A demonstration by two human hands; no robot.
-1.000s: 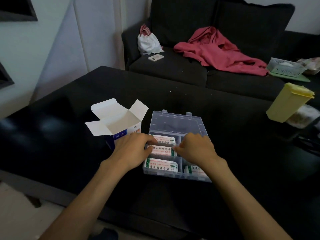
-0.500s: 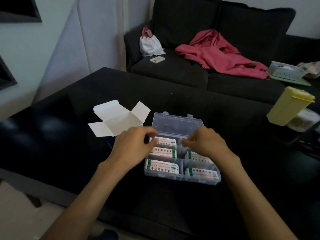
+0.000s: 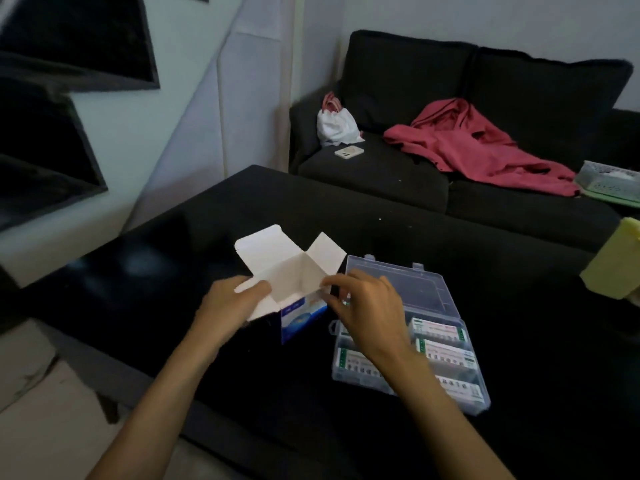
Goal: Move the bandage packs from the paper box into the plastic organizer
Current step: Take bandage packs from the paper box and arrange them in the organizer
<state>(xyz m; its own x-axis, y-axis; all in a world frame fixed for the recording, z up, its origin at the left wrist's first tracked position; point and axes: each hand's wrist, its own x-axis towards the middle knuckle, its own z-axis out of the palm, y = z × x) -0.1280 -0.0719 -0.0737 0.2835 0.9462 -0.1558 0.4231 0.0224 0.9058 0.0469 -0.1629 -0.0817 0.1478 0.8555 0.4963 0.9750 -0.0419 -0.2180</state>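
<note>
— Where are the packs (image 3: 437, 330)?

— In the organizer (image 3: 460, 403), lying flat in its compartments. Three show on the right side, one behind another, and another at the near left. The right forearm hides the middle.

— And the box (image 3: 300, 308)?

— Just left of the organizer, standing on the table (image 3: 519, 306) with all its white flaps spread. The inside that shows is plain white; I cannot tell whether any pack remains at the bottom.

— How do the hands sit to it?

— Both are at the box, one on each side. The left hand (image 3: 231, 303) lies on the left flap, thumb on top of the card, fingers beneath, so it grips that flap. The right hand (image 3: 367, 310) reaches across the organizer's near-left corner; its fingers are curled and its thumb and forefinger pinch the box's right edge.

— So the packs are apart from both hands?

— Yes, the visible ones lie right of and below the right hand.

— Anything farther out?

— The organizer's clear lid (image 3: 394, 289) lies open behind the right hand. A yellow container (image 3: 616, 268) stands at the table's right edge. Beyond is a dark sofa (image 3: 381, 174) with a red garment (image 3: 485, 147), a white bag (image 3: 336, 126), a phone (image 3: 349, 152) and a basket (image 3: 609, 181).
</note>
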